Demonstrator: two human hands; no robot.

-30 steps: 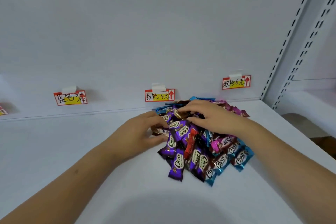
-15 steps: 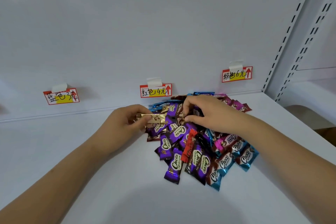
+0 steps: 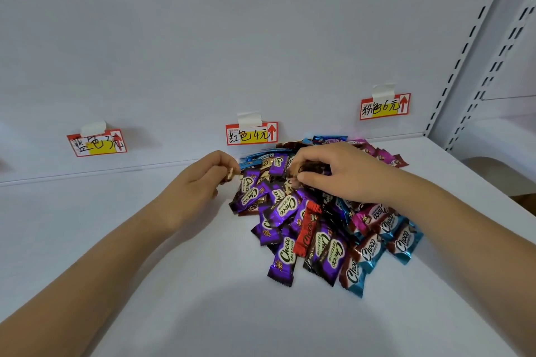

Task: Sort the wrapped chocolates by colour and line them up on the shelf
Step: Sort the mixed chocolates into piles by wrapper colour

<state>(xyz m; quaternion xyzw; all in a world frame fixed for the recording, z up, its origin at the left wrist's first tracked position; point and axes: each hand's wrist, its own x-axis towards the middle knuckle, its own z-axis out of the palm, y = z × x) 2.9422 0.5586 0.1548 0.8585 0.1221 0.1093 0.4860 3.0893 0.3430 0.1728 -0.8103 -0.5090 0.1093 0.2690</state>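
A heap of wrapped chocolates in purple, blue, pink, red and gold lies on the white shelf, toward the back right. My left hand sits at the heap's left edge, fingers curled round a gold-wrapped chocolate whose end pokes out. My right hand rests on top of the heap, thumb and fingers pinching a dark wrapped chocolate. A single red-wrapped chocolate lies in the middle of the heap.
Three price tags are taped to the back wall: a left tag, a middle tag and a right tag. A slotted upright bounds the shelf on the right. Bare shelf surface stretches to the left and front.
My left hand has closed round the gold chocolate, which now shows only its tip. My right hand has shifted slightly on the heap and pinches a dark piece.
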